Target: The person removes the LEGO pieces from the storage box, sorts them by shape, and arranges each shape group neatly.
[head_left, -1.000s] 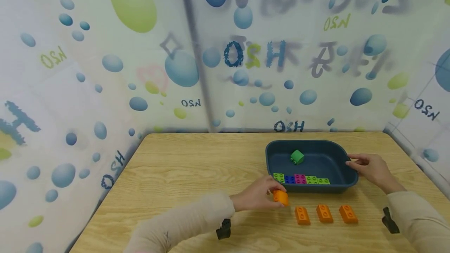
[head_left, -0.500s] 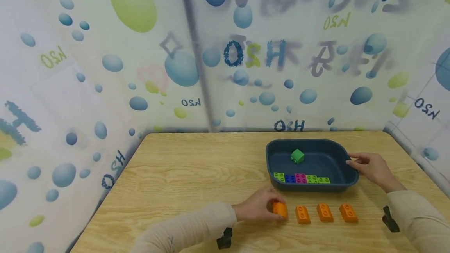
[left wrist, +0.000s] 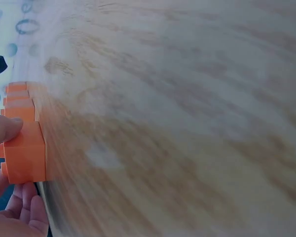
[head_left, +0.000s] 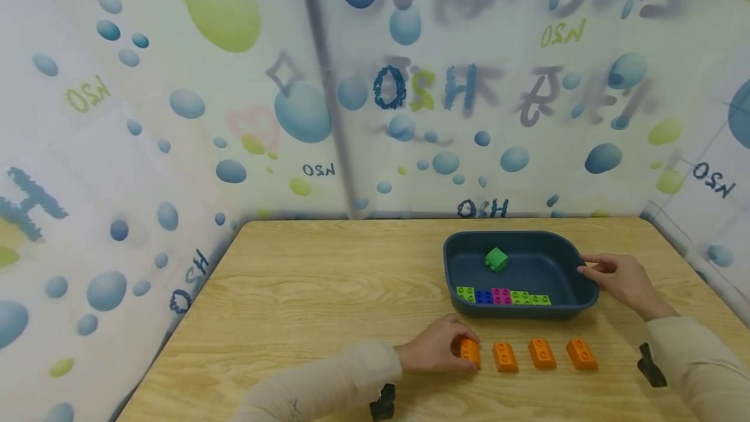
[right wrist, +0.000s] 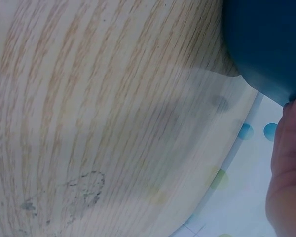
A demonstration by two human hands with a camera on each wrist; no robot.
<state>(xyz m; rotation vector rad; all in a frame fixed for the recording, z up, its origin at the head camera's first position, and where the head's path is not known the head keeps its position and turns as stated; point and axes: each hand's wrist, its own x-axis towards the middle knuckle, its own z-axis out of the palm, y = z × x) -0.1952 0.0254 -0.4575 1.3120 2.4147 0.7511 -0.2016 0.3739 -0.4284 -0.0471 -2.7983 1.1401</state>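
My left hand (head_left: 436,346) pinches an orange toy brick (head_left: 469,353) on the table, at the left end of a row. In the left wrist view its thumb and fingers hold two sides of that orange brick (left wrist: 27,155), studs facing away from the camera. To the right lie three more orange bricks, the nearest one (head_left: 504,357), then a middle one (head_left: 541,353) and a far one (head_left: 581,354). My right hand (head_left: 624,282) grips the right rim of a dark blue bin (head_left: 545,269) between thumb and fingers; the right wrist view shows fingers against its wall.
Inside the bin a green brick (head_left: 496,259) lies tilted. Along its near wall runs a line of small bricks: lime, blue, magenta (head_left: 500,295) and lime again. The wooden table (head_left: 328,279) ends at a patterned wall sheet (head_left: 263,116).
My left hand has come down toward me with the orange brick, from near the bin's front to the row's left end. The right hand stays at the rim.
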